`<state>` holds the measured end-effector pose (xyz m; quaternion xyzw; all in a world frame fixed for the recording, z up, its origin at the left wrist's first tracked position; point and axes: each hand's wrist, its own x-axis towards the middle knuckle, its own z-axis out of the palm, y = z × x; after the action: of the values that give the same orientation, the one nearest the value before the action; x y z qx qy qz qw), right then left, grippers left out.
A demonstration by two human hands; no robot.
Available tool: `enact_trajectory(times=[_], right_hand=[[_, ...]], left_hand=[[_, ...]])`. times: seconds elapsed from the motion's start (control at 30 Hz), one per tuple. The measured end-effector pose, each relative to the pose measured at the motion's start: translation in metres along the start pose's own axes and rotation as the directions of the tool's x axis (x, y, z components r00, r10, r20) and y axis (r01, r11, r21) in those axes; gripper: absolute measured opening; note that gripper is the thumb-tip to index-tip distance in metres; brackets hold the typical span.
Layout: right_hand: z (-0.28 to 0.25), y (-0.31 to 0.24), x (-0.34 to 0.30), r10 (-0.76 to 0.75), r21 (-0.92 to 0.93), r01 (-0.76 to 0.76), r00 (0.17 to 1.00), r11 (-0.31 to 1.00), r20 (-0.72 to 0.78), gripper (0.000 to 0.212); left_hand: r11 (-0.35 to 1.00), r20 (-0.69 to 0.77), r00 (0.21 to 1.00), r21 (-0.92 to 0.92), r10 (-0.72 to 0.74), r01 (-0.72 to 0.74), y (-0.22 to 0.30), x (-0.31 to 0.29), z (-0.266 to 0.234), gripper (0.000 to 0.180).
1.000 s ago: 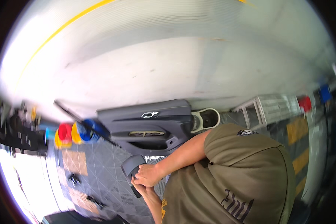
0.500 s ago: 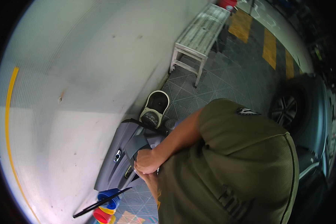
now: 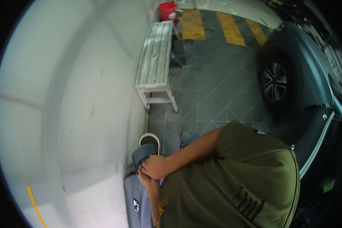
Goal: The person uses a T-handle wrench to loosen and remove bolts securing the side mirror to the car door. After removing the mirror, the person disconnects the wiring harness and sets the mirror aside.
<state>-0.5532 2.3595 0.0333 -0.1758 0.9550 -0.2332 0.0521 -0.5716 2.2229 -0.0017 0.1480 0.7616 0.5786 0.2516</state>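
Note:
My right hand (image 3: 155,167) is closed with curled fingers at the lower edge of a dark grey flat piece with a rounded end (image 3: 141,152). My left hand (image 3: 144,178) comes up from below and meets it; its fingers are partly covered by the right hand, and they seem to grip the same piece. Beneath my hands, a grey car door panel (image 3: 131,197) with a chrome inner handle (image 3: 136,205) leans along the wall. Just beyond the grey piece stands a cream-rimmed dark container (image 3: 151,138), partly hidden by it.
A pale wall (image 3: 91,133) runs along the left. Farther off stand a slatted bench (image 3: 154,57) and a red bucket (image 3: 168,11). On the right is a dark teal car with its wheel (image 3: 274,81) and an opened door (image 3: 307,163). Grey floor tiles (image 3: 212,87) lie between.
My view has turned, so the bench, container and door panel sit lower and the car farther left. Both hands stay together on the grey piece, which now overlaps the container.

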Motion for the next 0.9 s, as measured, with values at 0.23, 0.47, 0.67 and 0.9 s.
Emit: enact_trajectory(times=[0.23,0.47,0.67,0.9], right_hand=[[-0.090,0.125,-0.045,0.292,0.020,-0.295,0.931,0.955,-0.220,0.035],[-0.147,0.220,-0.114,0.581,0.052,-0.668,0.604,0.743,-0.546,0.032],[-0.186,0.298,-0.181,0.692,0.156,-0.860,0.270,0.486,-0.670,0.028],[-0.224,0.405,-0.263,0.788,0.341,-0.904,-0.008,0.258,-0.616,0.029]], left_hand=[[0.973,0.261,0.965,-0.220,-0.012,0.072,0.062,0.132,0.099,0.066],[0.659,0.655,0.679,-0.355,-0.331,0.663,0.134,0.253,0.240,0.055],[0.752,0.781,0.513,-0.087,-0.356,0.654,0.193,0.302,0.371,0.057],[0.640,0.943,0.089,0.145,-0.320,0.755,0.196,0.369,0.528,0.055]])
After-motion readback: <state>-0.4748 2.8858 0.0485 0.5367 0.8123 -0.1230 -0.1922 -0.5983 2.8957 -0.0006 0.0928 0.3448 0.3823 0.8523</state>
